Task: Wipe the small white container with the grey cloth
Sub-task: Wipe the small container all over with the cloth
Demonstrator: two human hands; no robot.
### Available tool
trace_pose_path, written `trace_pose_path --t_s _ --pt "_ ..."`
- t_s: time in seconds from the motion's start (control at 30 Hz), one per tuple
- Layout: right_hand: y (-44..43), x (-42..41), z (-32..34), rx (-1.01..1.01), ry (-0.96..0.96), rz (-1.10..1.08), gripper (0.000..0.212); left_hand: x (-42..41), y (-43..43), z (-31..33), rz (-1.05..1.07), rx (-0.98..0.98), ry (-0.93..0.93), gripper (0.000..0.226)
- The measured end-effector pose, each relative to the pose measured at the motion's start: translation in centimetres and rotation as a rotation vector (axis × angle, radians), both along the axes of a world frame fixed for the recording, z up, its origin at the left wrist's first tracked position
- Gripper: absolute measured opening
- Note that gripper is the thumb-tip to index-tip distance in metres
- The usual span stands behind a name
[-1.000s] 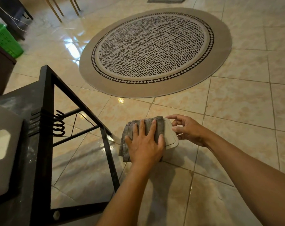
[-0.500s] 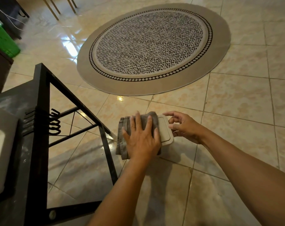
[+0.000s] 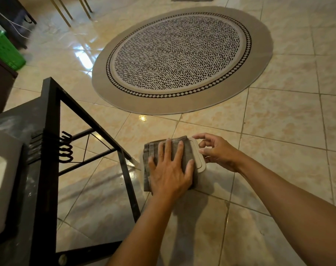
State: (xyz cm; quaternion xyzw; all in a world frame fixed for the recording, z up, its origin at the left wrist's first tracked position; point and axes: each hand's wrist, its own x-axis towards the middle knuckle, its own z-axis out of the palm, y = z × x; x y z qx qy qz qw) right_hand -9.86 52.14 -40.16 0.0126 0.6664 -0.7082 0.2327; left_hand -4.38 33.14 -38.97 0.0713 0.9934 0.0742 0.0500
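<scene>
A small white container (image 3: 198,160) is held in the air above the tiled floor, its flat top facing me. My right hand (image 3: 219,152) grips its right edge with thumb and fingers. A folded grey cloth (image 3: 184,148) lies over most of the container's top. My left hand (image 3: 171,169) presses flat on the cloth with the fingers spread. Only the container's right strip and a sliver at the left show; the rest is hidden under cloth and hand.
A black metal rack (image 3: 48,150) with dark hooks (image 3: 66,148) stands at the left, a pale grey box (image 3: 2,181) on it. A round patterned rug (image 3: 182,58) lies ahead. A green basket (image 3: 4,50) and chair legs (image 3: 67,10) are far left.
My left hand and the cloth have slid left across the container's top, uncovering more of its right strip. My right hand has kept its hold on the edge.
</scene>
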Motion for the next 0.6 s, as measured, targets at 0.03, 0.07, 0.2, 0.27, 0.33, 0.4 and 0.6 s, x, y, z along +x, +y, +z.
trace_pose_path --t_s 0.03,0.07,0.2,0.27,0.33,0.4,0.6 --pt "0.0 -0.1 0.1 0.003 0.0 0.009 0.042 0.2 0.8 -0.2 -0.012 -0.005 0.01 0.073" --pt "0.0 -0.1 0.1 0.008 -0.002 0.019 0.042 0.1 1.7 -0.4 -0.03 -0.015 0.021 0.073" --pt "0.2 -0.2 0.4 0.019 -0.01 0.052 0.044 -1.4 1.9 -0.9 -0.012 -0.022 0.019 0.066" --pt "0.2 -0.1 0.5 0.029 -0.01 0.053 0.045 -0.8 1.1 -1.1 0.043 -0.022 0.024 0.064" --pt "0.1 -0.1 0.5 0.033 -0.003 0.05 0.045 0.4 1.1 -0.9 0.043 -0.016 0.022 0.063" --pt "0.1 -0.1 0.6 0.018 -0.001 0.048 0.044 0.8 2.1 -0.8 -0.019 -0.021 0.012 0.061" --pt "-0.2 -0.5 0.9 0.041 -0.014 0.058 0.046 -1.9 1.3 -0.7 0.03 -0.001 -0.005 0.06"
